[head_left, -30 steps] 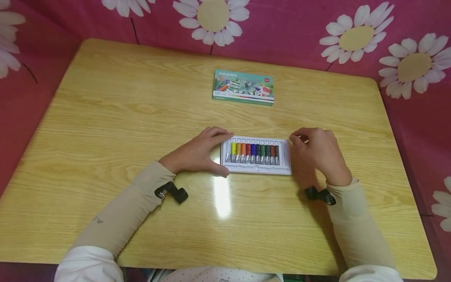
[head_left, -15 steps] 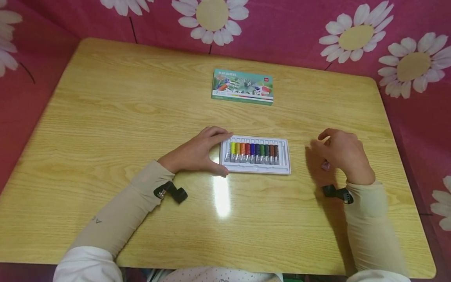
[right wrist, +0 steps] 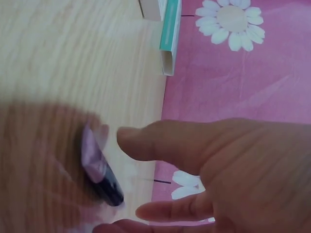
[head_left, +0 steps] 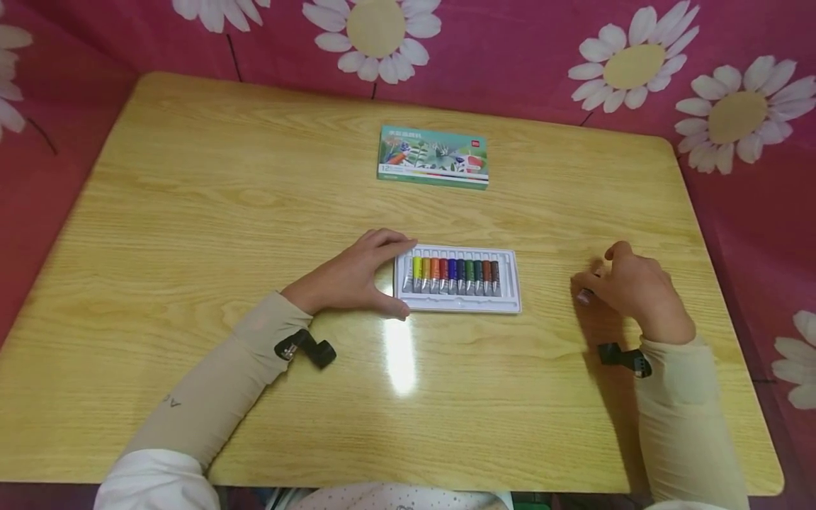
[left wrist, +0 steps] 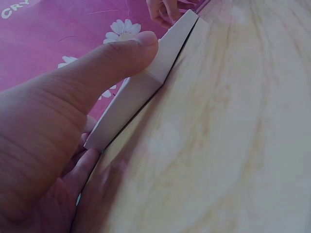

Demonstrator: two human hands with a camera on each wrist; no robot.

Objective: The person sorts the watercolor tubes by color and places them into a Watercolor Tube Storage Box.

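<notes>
A white plastic tray (head_left: 459, 304) lies on the table, holding a row of coloured paint tubes (head_left: 456, 276). My left hand (head_left: 347, 280) grips its left end, thumb at the near edge and fingers at the far edge. In the left wrist view the thumb (left wrist: 138, 48) presses against the tray's white side wall (left wrist: 129, 104). To the right of the tray, my right hand (head_left: 640, 290) hovers low with thumb and fingers spread. Beneath it is a single paint tube (right wrist: 95, 158), silvery with a dark cap, apart from the fingers in the right wrist view.
Behind the tray lies a green printed paint box (head_left: 433, 157); its end appears open in the right wrist view. The wooden table (head_left: 223, 177) has rounded corners and backs onto a pink flowered cloth (head_left: 497, 42). Light glares on the wood in front of the tray.
My right hand has moved right, away from the tray's right end, and has let go of a paint tube on the table. The left hand keeps its hold on the tray.
</notes>
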